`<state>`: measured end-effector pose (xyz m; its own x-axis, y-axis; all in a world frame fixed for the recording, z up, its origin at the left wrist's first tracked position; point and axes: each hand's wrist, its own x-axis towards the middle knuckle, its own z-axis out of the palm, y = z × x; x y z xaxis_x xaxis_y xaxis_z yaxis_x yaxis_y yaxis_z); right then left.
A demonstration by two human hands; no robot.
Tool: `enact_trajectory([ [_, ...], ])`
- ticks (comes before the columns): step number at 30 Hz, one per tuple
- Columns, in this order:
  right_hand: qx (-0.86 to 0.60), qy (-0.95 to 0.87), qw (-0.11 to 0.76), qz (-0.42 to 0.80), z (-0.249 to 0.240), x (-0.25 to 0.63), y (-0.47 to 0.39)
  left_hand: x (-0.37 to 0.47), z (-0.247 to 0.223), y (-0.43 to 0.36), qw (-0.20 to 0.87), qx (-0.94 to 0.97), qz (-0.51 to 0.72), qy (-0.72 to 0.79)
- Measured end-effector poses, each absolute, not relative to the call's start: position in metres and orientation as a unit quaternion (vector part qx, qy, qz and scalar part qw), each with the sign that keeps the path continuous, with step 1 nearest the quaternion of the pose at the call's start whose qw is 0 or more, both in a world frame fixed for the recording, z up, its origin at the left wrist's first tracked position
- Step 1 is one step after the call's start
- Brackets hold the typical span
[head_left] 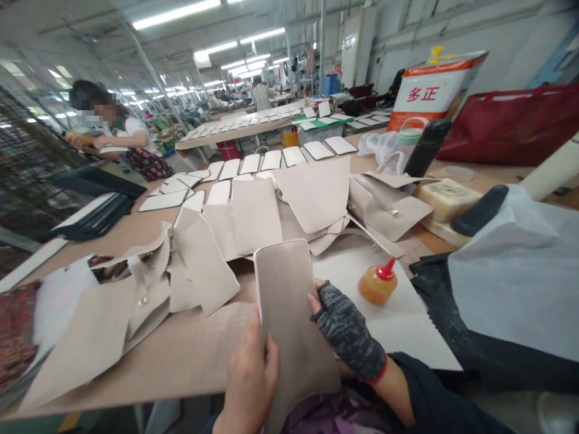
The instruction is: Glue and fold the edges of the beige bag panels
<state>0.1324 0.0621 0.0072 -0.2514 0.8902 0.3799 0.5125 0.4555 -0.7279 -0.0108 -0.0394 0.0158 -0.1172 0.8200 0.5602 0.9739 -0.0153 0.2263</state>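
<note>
A long beige leather panel (289, 295) with rounded far corners and a pale edge stands up between my hands, its near end low by my lap. My bare left hand (253, 367) grips its left edge, thumb on the face. On the right edge is my right hand (346, 328) in a dark grey fingerless glove, fingers closed on the panel. To the right, a squat bottle of amber liquid with a red nozzle cap (379, 283) sits on a white sheet (398, 331). Beige leather bag pieces (257, 217) with small gold clasps lie heaped beyond the panel.
Rows of white dark-edged panels (271, 161) lie farther back. At right stand a white and orange can (429, 90), a red bag (511, 123), a black bottle (427, 147) and a white plastic sheet (520, 271). Dark panels (97, 217) are stacked left, near a co-worker (117, 129).
</note>
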Motion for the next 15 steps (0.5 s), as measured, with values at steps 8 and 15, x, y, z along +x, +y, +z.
enact_trajectory([
  [8, -0.396, -0.805, 0.361, 0.256, 0.007, 0.107, 0.069, -0.015, 0.018, -0.046, 0.115, -0.633, -0.277, -0.714],
  [15, -0.348, -0.798, 0.383, 0.31, 0.014, 0.086, 0.075, -0.028, 0.016, -0.055, 0.105, -0.6, -0.314, -0.728],
])
